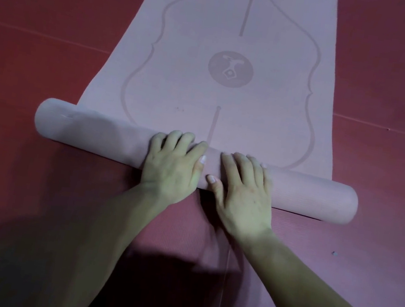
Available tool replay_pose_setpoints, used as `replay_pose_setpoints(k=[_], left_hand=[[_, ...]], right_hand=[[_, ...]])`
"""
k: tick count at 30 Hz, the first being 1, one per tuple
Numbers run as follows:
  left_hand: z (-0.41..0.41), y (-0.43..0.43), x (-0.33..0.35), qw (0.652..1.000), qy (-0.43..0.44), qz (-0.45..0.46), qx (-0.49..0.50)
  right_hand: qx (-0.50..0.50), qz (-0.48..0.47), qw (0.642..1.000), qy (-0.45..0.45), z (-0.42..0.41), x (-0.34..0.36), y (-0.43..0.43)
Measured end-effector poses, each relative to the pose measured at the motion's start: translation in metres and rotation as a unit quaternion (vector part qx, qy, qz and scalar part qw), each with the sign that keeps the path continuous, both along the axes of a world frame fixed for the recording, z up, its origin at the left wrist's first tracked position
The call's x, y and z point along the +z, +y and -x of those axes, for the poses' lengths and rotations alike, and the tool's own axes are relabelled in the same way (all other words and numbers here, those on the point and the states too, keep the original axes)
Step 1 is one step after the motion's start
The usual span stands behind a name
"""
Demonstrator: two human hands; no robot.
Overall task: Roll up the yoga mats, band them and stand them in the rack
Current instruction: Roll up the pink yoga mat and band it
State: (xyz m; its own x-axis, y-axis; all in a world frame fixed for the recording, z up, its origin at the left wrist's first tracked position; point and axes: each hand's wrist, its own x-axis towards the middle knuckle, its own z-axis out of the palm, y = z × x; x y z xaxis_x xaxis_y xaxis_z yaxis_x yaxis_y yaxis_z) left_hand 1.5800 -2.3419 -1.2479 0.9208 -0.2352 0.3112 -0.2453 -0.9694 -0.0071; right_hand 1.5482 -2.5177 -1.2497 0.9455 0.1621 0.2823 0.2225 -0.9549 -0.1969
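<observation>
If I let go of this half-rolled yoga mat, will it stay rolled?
Probably not: no band shows on the yoga mat, so it may loosen. Round on a flat floor, it likely rolls; the left hand and right hand press it.

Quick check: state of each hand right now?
Left hand: open, fingers pressing on the rolled part of the yoga mat.
Right hand: open, pressing on the same roll.
</observation>
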Motion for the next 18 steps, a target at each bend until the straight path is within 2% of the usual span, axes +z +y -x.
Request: replay_pose_setpoints(k=[5, 9, 13, 18], left_hand=[[-0.015, 0.0, 0.012, 0.998, 0.056, -0.009, -0.019], [-0.005, 0.003, 0.009, 0.997, 0.02, 0.043, -0.054], [0.005, -0.001, -0.005, 0.999, 0.008, 0.047, -0.016], [-0.014, -0.002, -0.004, 0.999, 0.014, 0.042, -0.02]], right_hand=[[-0.006, 0.015, 1.0, -0.021, -0.016, 0.001, 0.003], [-0.011, 0.025, 0.999, -0.025, -0.027, 0.004, 0.002], [-0.011, 0.015, 1.0, 0.005, -0.032, 0.005, 0.003], [-0.049, -0.006, 0.999, 0.019, -0.021, 0.006, 0.011]])
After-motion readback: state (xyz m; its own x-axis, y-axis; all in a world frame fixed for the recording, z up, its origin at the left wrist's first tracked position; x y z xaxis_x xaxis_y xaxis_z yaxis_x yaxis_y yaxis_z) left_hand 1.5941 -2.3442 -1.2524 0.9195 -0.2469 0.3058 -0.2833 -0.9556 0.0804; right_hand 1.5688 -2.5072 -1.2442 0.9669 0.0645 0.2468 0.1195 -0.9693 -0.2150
